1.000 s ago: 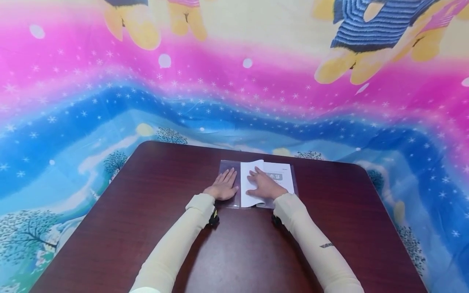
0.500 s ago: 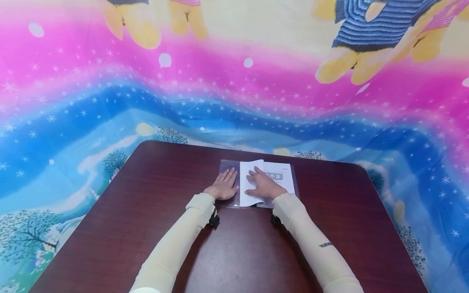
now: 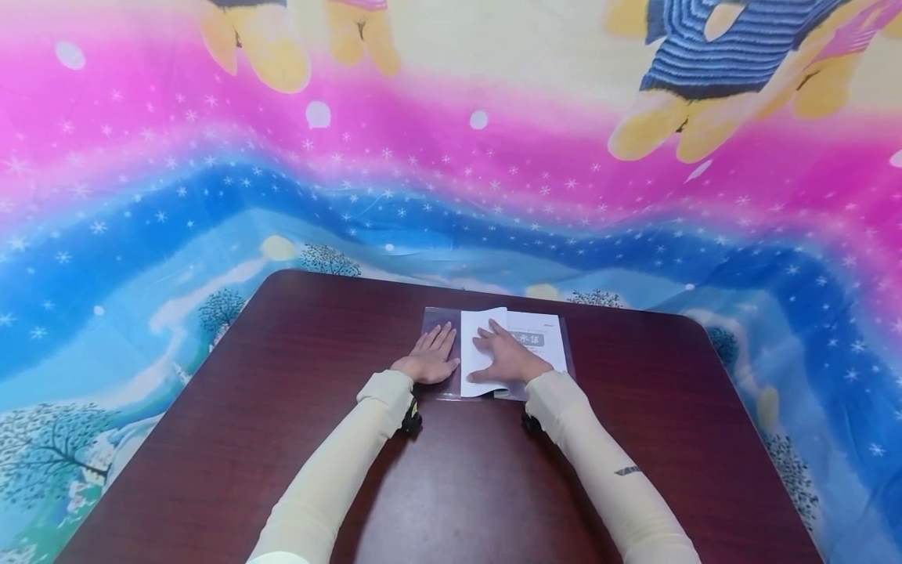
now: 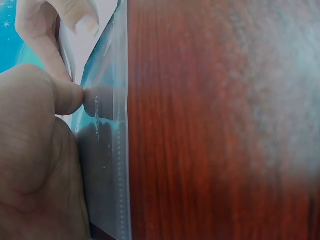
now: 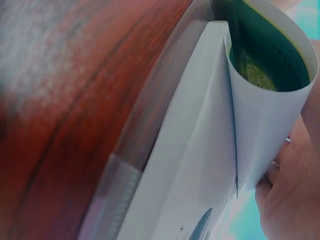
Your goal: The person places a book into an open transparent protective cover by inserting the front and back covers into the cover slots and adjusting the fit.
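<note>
A paperback book (image 3: 553, 356) lies on a clear plastic book cover (image 3: 432, 323) at the far part of the table. Its front cover (image 5: 270, 120) is bent back in a loose curl, white inside face outward and green within the curl. My left hand (image 3: 428, 360) rests on the plastic flap left of the book, fingers extended. My right hand (image 3: 510, 358) presses on the bent-back cover with fingers spread, hiding part of the printed first page. In the left wrist view, the left thumb (image 4: 67, 97) touches the plastic close to the white cover edge.
The dark red-brown wooden table (image 3: 317, 337) has rounded far corners, and the book lies near its far edge. Behind hangs a colourful printed cloth (image 3: 437, 172). Both forearms wear pale sleeves (image 3: 331, 470), with black cameras at the wrists.
My right thumb has shifted slightly left across the bent-back cover, and that cover's folded edge lies marginally further left. The left hand stays in place.
</note>
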The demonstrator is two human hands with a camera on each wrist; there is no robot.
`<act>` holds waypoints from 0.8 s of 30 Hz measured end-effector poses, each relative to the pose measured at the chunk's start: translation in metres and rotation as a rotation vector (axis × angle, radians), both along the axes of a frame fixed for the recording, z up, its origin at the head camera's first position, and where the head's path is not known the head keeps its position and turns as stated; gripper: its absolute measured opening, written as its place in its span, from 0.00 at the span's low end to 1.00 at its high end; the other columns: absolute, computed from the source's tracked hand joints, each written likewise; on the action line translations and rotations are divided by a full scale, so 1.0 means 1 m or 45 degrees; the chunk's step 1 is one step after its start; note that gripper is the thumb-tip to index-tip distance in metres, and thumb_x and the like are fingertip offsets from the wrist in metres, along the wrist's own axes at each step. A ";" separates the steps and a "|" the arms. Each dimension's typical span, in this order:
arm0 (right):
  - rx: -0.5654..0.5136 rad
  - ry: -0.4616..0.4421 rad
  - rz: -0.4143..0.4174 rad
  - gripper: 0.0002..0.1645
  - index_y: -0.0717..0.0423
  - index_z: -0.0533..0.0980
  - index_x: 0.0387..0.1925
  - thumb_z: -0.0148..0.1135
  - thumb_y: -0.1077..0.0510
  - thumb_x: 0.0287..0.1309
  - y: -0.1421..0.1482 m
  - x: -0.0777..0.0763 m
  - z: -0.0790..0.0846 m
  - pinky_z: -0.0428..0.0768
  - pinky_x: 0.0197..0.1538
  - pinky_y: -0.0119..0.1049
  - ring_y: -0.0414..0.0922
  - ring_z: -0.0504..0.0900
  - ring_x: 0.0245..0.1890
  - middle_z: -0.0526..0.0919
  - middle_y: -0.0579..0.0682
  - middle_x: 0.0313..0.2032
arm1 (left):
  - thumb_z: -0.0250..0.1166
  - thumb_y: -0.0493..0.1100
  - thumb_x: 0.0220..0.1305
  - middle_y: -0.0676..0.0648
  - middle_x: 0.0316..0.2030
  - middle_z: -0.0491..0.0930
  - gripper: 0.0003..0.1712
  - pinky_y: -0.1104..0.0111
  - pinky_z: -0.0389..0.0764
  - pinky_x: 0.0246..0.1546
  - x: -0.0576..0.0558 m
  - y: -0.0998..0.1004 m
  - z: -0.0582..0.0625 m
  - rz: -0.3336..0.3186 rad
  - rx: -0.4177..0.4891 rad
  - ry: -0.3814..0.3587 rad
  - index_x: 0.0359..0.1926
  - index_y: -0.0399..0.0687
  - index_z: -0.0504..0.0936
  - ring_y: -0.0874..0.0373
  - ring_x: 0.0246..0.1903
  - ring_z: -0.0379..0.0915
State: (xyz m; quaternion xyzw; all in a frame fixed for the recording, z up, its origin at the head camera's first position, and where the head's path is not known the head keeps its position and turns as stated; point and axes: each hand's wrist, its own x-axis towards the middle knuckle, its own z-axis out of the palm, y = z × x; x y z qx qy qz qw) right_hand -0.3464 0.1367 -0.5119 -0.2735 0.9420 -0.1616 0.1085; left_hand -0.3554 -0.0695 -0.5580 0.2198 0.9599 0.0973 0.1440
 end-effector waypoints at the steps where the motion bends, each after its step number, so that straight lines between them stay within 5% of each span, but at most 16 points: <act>1: -0.006 0.008 0.007 0.53 0.58 0.64 0.65 0.68 0.33 0.42 0.000 0.000 0.000 0.48 0.69 0.51 0.54 0.38 0.72 0.57 0.55 0.69 | 0.34 0.61 0.70 0.49 0.73 0.27 0.40 0.57 0.33 0.70 0.000 0.000 0.000 0.001 0.000 -0.004 0.73 0.49 0.32 0.53 0.71 0.22; 12: -0.010 0.021 0.003 0.52 0.56 0.65 0.65 0.69 0.35 0.42 0.001 0.000 -0.001 0.39 0.69 0.55 0.57 0.35 0.71 0.57 0.54 0.69 | 0.36 0.62 0.69 0.49 0.73 0.27 0.41 0.57 0.34 0.70 -0.002 0.000 0.001 -0.005 0.019 -0.037 0.73 0.50 0.32 0.53 0.71 0.22; 24: -0.022 -0.021 -0.032 0.52 0.53 0.63 0.66 0.68 0.35 0.42 0.000 -0.001 -0.002 0.43 0.69 0.55 0.55 0.35 0.72 0.55 0.53 0.70 | 0.36 0.63 0.69 0.50 0.73 0.26 0.41 0.57 0.33 0.69 -0.001 0.000 0.002 0.011 0.022 -0.041 0.73 0.50 0.31 0.54 0.71 0.21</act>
